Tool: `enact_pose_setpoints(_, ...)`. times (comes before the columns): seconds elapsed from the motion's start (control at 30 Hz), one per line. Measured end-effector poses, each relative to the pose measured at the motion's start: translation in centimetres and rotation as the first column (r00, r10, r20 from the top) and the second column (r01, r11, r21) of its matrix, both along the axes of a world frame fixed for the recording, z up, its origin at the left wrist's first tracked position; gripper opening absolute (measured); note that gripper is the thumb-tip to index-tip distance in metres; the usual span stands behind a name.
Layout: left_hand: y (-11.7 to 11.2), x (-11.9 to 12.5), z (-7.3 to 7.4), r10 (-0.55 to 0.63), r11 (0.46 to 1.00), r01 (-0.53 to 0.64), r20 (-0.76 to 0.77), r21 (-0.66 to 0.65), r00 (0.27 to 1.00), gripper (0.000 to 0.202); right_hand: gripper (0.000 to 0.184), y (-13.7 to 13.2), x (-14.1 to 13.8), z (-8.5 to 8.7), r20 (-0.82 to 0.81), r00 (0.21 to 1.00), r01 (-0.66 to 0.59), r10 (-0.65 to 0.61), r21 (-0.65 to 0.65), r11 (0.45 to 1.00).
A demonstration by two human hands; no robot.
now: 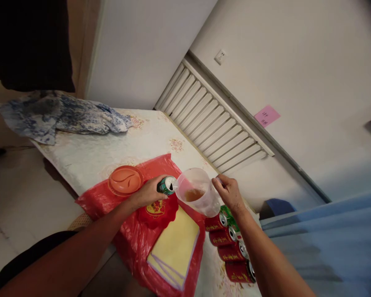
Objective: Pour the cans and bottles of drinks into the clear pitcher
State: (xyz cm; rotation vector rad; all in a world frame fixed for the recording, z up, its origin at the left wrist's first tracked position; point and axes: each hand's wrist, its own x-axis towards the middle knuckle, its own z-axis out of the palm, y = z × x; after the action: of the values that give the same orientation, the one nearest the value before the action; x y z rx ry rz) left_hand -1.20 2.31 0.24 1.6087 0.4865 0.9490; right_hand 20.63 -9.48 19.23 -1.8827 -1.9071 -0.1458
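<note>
My left hand (148,193) is wrapped round a green drink can (166,185), tipped on its side with its top at the rim of a clear plastic pitcher (200,202). Brown liquid (193,194) lies in the bottom of the pitcher. My right hand (229,192) grips the pitcher's far side, at what looks like its handle, and holds it tilted above the table. An orange round lid (125,180) lies just left of my left hand on a red plastic bag (132,243).
Several red cans (231,253) lie in a row on the table under my right forearm, with a green can (226,213) beside them. Yellow flat sheets (176,245) rest on the red bag. A blue-patterned cloth (58,115) covers the table's far end. A radiator (210,119) runs along the wall.
</note>
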Motion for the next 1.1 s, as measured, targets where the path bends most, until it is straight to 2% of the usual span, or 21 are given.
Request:
enact_pose_setpoints(0.33,0.1,-0.1,-0.1,-0.024,0.999,0.023,0.018,0.022,1.0,0.063,0.039,0.3,-0.9,0.7,0.057,0.998,-0.021,0.021,-0.003,1.0)
enact_pose_setpoints(1.1,0.0,0.1,-0.2,-0.036,0.998,0.039,-0.052,0.057,0.998,0.065,0.038,0.4,-1.5,1.3,0.174,0.983,-0.048,0.056,-0.05,0.998)
